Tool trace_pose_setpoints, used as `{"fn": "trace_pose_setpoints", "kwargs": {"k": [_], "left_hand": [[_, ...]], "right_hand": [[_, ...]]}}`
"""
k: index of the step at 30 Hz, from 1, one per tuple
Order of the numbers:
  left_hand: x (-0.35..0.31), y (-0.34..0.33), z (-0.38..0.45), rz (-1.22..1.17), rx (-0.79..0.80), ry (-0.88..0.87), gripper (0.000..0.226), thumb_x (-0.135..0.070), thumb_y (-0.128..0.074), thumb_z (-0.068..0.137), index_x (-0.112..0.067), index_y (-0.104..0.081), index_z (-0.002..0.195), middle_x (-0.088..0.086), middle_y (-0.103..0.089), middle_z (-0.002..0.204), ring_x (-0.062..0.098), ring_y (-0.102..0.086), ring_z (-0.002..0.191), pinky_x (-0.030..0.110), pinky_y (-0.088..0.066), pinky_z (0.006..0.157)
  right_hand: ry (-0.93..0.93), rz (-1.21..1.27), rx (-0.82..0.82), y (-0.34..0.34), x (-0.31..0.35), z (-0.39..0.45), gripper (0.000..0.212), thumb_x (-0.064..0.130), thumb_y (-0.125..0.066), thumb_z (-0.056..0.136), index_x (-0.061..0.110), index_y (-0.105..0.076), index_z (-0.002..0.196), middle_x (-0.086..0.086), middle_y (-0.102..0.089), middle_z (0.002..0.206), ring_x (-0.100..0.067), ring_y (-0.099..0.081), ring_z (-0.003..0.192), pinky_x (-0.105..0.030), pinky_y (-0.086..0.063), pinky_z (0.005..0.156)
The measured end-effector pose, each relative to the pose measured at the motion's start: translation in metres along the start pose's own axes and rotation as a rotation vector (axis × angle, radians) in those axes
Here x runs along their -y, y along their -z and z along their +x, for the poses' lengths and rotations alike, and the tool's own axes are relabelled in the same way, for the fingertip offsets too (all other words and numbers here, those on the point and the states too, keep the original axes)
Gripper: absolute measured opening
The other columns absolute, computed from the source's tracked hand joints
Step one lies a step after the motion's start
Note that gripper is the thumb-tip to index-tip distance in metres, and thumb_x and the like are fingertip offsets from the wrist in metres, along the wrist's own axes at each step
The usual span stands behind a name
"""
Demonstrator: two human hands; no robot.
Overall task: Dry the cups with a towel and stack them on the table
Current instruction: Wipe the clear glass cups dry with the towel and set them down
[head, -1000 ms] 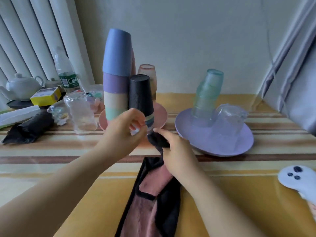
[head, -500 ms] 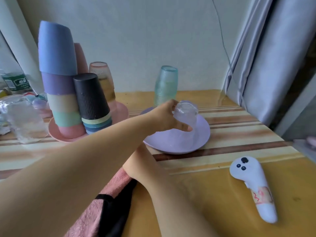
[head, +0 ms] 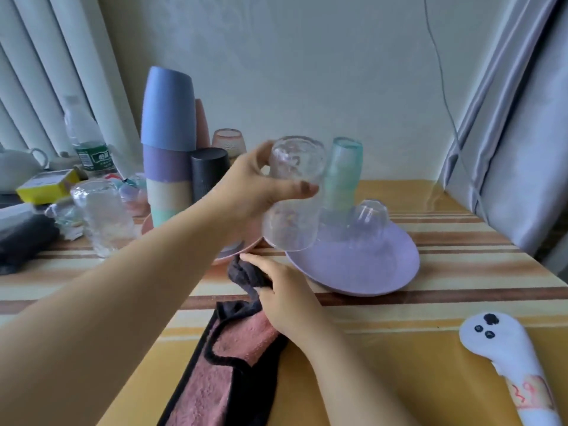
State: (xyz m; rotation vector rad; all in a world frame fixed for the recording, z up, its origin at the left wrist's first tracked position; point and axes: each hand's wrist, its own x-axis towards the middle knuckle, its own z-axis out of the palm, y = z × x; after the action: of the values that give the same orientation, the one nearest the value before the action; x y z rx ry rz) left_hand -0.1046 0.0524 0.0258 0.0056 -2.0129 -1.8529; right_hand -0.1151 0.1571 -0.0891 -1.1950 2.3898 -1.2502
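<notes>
The surface (head: 461, 302) carries a yellow cloth with brown and cream stripes, and it stands against a pale wall. A white radiator is at 10 o'clock and a grey curtain (head: 516, 149) hangs at 2 o'clock.

At 9 o'clock there are a white teapot (head: 18, 164), a yellow box (head: 46, 184), a water bottle (head: 87, 142) and a clear glass (head: 103, 216) standing upside down. Behind the left arm a pink plate (head: 233, 253) holds a tall stack of coloured cups (head: 167, 142) and a black cup (head: 210, 173). At 5 o'clock lies a white controller (head: 504, 348).

The lilac plate (head: 368, 272), a little right of the centre, holds a green glass stack (head: 342, 173) and a small clear cup (head: 368, 222), both upside down. The raised glass hides part of them.

The left hand (head: 246, 192) holds a clear textured glass (head: 292, 195) upside down in the air, above the near left edge of the lilac plate; the fingers and thumb are curled around its wall. The right hand (head: 282, 296) grips the dark end of the pink and black towel (head: 227, 358), which lies on the surface toward 6 o'clock.
</notes>
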Motion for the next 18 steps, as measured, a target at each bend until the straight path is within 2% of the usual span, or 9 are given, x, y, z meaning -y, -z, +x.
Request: {"fn": "trace_pose_setpoints", "kwargs": {"k": [2, 4, 7, 10, 13, 16, 18], "left_hand": [[0.003, 0.031, -0.023, 0.063, -0.051, 0.005, 0.064, -0.004, -0.088, 0.048, -0.018, -0.065, 0.107, -0.003, -0.074, 0.097, 0.011, -0.071, 0.089, 0.027, -0.058, 0.075], [0.011, 0.059, -0.044, 0.046, -0.119, 0.025, 0.058, -0.007, -0.085, 0.053, -0.018, -0.066, 0.107, 0.000, -0.075, 0.098, 0.017, -0.071, 0.094, 0.030, -0.058, 0.080], [0.022, 0.089, -0.070, -0.026, -0.202, 0.032, 0.054, -0.011, -0.081, 0.056, -0.011, -0.065, 0.107, 0.003, -0.075, 0.093, 0.022, -0.071, 0.095, 0.028, -0.057, 0.074], [0.029, 0.102, -0.088, -0.038, -0.209, 0.036, 0.063, -0.019, -0.087, 0.049, -0.010, -0.066, 0.107, 0.007, -0.075, 0.098, 0.023, -0.071, 0.097, 0.030, -0.058, 0.076], [0.041, 0.102, -0.100, -0.024, -0.212, 0.037, 0.066, -0.026, -0.087, 0.047, -0.012, -0.066, 0.108, 0.008, -0.075, 0.102, 0.024, -0.071, 0.098, 0.033, -0.058, 0.079], [0.052, 0.093, -0.107, -0.043, -0.216, 0.022, 0.066, -0.024, -0.088, 0.053, -0.009, -0.064, 0.113, 0.008, -0.074, 0.104, 0.023, -0.070, 0.099, 0.034, -0.057, 0.082], [0.057, 0.085, -0.110, -0.097, -0.218, 0.006, 0.050, -0.016, -0.082, 0.065, -0.005, -0.064, 0.110, 0.007, -0.075, 0.100, 0.021, -0.071, 0.095, 0.029, -0.057, 0.077]], "right_hand": [[-0.026, 0.012, -0.024, 0.002, 0.003, -0.001, 0.049, 0.005, -0.050, 0.092, 0.030, -0.047, 0.134, 0.009, -0.057, 0.121, -0.007, -0.051, 0.113, -0.013, -0.034, 0.088], [-0.049, -0.010, -0.020, 0.002, 0.006, 0.001, 0.036, 0.011, -0.051, 0.093, 0.029, -0.052, 0.125, 0.013, -0.058, 0.108, -0.007, -0.055, 0.105, -0.017, -0.038, 0.080], [-0.080, 0.051, -0.104, -0.003, 0.000, 0.005, 0.037, 0.011, -0.059, 0.089, 0.035, -0.055, 0.117, 0.016, -0.061, 0.113, -0.002, -0.056, 0.109, -0.023, -0.045, 0.093], [-0.048, 0.181, -0.296, -0.006, 0.004, 0.007, 0.040, 0.007, -0.062, 0.088, 0.036, -0.056, 0.115, 0.016, -0.063, 0.113, -0.001, -0.058, 0.111, -0.030, -0.046, 0.101], [0.124, 0.332, -0.427, -0.006, 0.021, 0.004, 0.041, 0.010, -0.060, 0.090, 0.033, -0.052, 0.123, 0.015, -0.060, 0.123, 0.005, -0.054, 0.115, -0.017, -0.042, 0.101], [0.278, 0.416, -0.293, -0.016, 0.038, -0.002, 0.048, 0.025, -0.054, 0.091, 0.037, -0.038, 0.134, 0.021, -0.044, 0.142, 0.006, -0.038, 0.131, -0.007, -0.030, 0.103], [0.326, 0.422, -0.178, -0.025, 0.043, -0.005, 0.053, 0.043, -0.049, 0.093, 0.038, -0.025, 0.140, 0.029, -0.026, 0.149, 0.007, -0.024, 0.138, -0.007, -0.022, 0.107]]}}
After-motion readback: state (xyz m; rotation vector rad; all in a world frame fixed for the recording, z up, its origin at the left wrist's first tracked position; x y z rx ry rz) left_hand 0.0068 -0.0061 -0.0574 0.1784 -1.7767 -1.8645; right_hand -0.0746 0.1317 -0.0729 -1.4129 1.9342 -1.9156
